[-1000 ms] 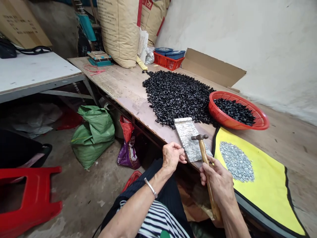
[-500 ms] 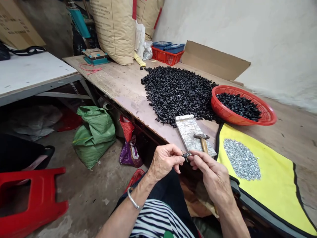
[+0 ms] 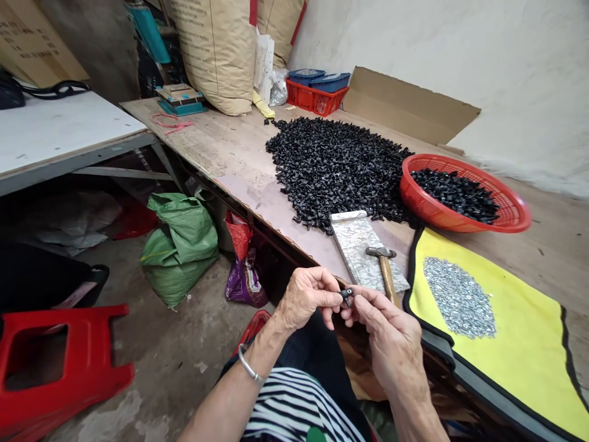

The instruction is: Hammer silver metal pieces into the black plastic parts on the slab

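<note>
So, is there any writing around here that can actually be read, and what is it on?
Cardboard box, top left: rows of dark print, too blurred to read.
Tan sack: faint dark print, too small to read.
Purple bag: small print, unreadable.
No word, brand or number can be read clearly.

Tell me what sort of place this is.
Probably a small manual assembly workshop. A heap of black plastic fittings covers a wooden workbench, tiny metal parts lie on a yellow mat, and large paper sacks stand behind.
</note>
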Demonstrator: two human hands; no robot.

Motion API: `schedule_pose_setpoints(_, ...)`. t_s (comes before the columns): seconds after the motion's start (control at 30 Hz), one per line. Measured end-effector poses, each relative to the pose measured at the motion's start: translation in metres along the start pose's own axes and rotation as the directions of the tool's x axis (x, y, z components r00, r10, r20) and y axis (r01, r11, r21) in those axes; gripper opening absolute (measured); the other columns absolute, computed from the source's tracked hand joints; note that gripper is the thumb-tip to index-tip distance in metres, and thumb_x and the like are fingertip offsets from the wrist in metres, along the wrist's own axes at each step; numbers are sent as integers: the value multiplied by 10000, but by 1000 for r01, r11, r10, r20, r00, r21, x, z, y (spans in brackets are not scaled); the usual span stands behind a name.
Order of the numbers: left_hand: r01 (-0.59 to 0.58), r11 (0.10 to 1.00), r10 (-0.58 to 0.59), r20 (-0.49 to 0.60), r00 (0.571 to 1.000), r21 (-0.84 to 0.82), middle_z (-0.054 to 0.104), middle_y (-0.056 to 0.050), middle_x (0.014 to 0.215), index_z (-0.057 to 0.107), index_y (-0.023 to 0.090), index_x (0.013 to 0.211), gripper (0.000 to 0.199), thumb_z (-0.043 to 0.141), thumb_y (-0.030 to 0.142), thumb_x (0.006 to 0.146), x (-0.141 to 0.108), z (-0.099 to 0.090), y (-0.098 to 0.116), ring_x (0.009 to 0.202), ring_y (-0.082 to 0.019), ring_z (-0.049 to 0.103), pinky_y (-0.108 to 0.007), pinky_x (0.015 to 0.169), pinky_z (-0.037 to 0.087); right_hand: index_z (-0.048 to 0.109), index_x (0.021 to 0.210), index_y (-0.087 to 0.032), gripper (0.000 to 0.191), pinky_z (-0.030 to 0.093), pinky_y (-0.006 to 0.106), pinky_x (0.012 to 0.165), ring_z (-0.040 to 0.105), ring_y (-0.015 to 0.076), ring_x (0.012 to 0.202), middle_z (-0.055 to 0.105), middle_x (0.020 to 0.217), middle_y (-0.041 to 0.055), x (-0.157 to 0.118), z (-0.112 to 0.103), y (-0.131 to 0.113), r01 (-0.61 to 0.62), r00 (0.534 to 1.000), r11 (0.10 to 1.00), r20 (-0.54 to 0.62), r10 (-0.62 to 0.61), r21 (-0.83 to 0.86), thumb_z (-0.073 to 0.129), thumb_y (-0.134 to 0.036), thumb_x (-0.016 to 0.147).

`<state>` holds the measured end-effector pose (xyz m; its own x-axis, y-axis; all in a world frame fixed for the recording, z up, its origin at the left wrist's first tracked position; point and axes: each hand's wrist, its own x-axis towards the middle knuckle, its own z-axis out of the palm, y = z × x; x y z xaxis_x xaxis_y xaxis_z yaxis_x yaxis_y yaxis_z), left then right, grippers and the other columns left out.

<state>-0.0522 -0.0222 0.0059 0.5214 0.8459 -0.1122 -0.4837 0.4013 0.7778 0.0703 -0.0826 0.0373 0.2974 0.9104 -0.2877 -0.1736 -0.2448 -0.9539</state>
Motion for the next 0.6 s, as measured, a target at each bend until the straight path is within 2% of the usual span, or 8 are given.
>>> schedule_pose_setpoints(0.2,38,999,-38,-3,999,19,622,-27,517,551,96,620,155,693,154,597,2,-3,0,333,-131,542,-222,298,455,675,843,-155,253,415,235,505,563,129,581,643,667,30,2,2,-3,-41,999,999,28,41,25,637,-374,722)
schedule_pose_setpoints(0.33,71,977,-67,-26,997,200,602,-3,500,552,109,634,110,656,128,601,0,-3,2,341,-118,536,-208,324,448,634,704,-150,268,373,221,439,485,98,452,578,522,-1,6,1,-5,-38,999,975,-16,35,-220,627,-417,710)
schedule_pose_setpoints(0.47,141,921,-133,-47,990,363,577,21,477,536,126,622,70,586,86,595,0,-6,2,333,-96,511,-187,338,423,578,654,-161,245,340,197,412,450,80,416,516,456,-28,8,0,-4,15,1000,878,29,-2,-478,562,-387,749)
schedule_pose_setpoints(0.53,162,911,-157,-43,987,378,573,23,477,529,130,617,63,571,91,592,2,-7,1,332,-94,504,-188,337,414,549,628,-166,230,308,187,371,424,72,374,496,425,-40,10,-4,-3,-21,996,863,68,64,-505,551,-365,742)
schedule_pose_setpoints(0.6,167,908,-164,-43,986,385,577,17,486,531,128,617,48,569,106,596,6,-6,1,337,-93,506,-185,339,405,532,606,-166,208,272,183,327,399,69,329,495,410,-47,18,-11,-5,-104,973,872,133,189,-478,568,-345,705)
